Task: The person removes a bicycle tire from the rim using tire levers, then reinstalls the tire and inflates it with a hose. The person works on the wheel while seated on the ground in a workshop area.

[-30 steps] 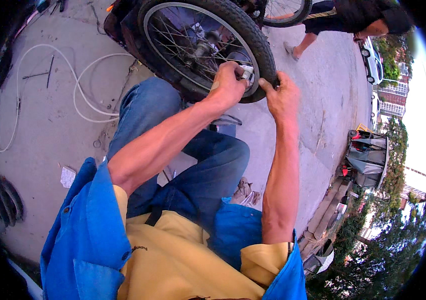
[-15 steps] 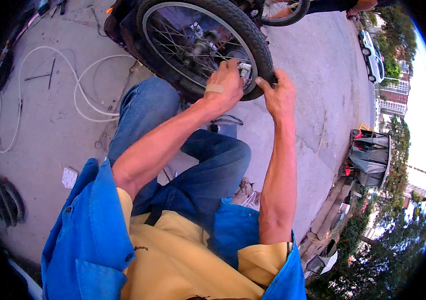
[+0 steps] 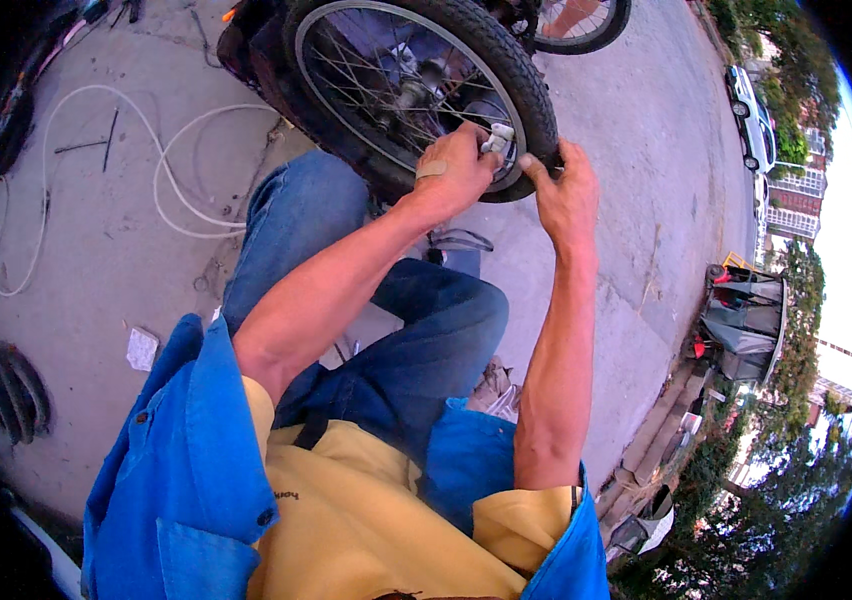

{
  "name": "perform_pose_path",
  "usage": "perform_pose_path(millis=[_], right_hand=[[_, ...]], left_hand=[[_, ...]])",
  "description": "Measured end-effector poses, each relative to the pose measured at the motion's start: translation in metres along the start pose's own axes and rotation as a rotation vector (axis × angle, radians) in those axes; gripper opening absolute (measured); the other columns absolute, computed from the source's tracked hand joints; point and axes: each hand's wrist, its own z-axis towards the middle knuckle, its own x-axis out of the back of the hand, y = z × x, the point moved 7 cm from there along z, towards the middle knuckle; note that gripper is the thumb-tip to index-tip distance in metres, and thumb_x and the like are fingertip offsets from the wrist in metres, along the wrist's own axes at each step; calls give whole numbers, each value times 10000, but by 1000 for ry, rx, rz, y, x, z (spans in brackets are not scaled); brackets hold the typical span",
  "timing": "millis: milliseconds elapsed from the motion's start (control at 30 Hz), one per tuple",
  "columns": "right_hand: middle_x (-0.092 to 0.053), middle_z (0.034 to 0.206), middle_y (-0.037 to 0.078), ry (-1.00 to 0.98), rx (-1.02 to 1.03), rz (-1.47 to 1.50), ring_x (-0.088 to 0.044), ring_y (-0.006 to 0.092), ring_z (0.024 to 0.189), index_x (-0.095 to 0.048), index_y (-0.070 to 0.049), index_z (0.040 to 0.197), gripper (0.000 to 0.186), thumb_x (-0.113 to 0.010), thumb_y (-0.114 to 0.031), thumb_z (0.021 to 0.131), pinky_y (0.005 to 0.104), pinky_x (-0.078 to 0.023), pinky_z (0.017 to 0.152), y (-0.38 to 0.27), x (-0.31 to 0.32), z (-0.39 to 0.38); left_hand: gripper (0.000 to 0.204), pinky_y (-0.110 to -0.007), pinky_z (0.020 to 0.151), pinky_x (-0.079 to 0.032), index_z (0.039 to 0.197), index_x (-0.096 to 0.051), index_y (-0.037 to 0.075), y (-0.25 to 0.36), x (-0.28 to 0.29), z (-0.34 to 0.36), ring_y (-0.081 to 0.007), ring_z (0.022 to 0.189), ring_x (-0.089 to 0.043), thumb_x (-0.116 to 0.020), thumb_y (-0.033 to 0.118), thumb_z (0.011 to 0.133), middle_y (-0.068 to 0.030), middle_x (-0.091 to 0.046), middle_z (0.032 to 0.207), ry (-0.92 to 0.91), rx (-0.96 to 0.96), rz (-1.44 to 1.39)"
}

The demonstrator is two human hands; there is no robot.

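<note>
Wheel point(image 3: 412, 96) tilts up near one knee point(image 3: 318, 188), tyre point(image 3: 524, 82) already on. Left hand point(image 3: 454, 166) pinches a white piece point(image 3: 498, 137) inside the wheel; right hand point(image 3: 568, 196), apart from it, grips the tyre. I cannot tell what's left to do.

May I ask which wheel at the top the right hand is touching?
The nearer wheel: the right hand touches its tyre, apart from the farther wheel.
</note>
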Motion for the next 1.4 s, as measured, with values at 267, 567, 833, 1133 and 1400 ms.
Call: perform_pose_path(millis=[267,567,833,1133,1400], right_hand=[[-672,1175,191,32,-38,198,-661,368,1080,-624,-28,1333,465,-754,-224,932,434,-504,945,30,-14,-6],[-685,1185,178,59,-29,335,-673,313,1080,-610,-16,1354,496,-782,-119,901,410,-509,962,59,-34,-13],[-726,1150,123,-43,-125,574,-693,226,1073,-600,1,1338,514,-804,-47,869,358,-520,983,81,-55,-16],[-715,1137,65,-3,-129,533,-655,137,1033,-613,10,1264,376,-759,7,918,288,-513,937,78,-55,-24],[-727,1180,86,83,-76,268,-661,134,1071,-594,21,1342,441,-757,-19,933,292,-508,958,59,-41,-28]], left_hand=[[450,-551,899,-538,1092,-704,-31,3,-3,18,-475,977,-708,-628,397,974,-302,-728,961,-149,-57,96],[418,-584,845,-529,1036,-683,-37,-11,-22,10,-502,919,-697,-612,373,993,-306,-717,910,-92,-76,123],[384,-583,832,-543,1054,-634,-51,-19,-33,-4,-494,919,-702,-622,328,997,-306,-717,963,-41,-90,146],[403,-561,841,-552,1073,-635,-58,-30,-43,-2,-492,941,-704,-649,334,981,-298,-722,981,-126,-34,98],[386,-557,819,-538,1109,-641,-16,-30,-36,7,-478,909,-700,-690,341,971,-285,-719,914,-96,-153,49]])
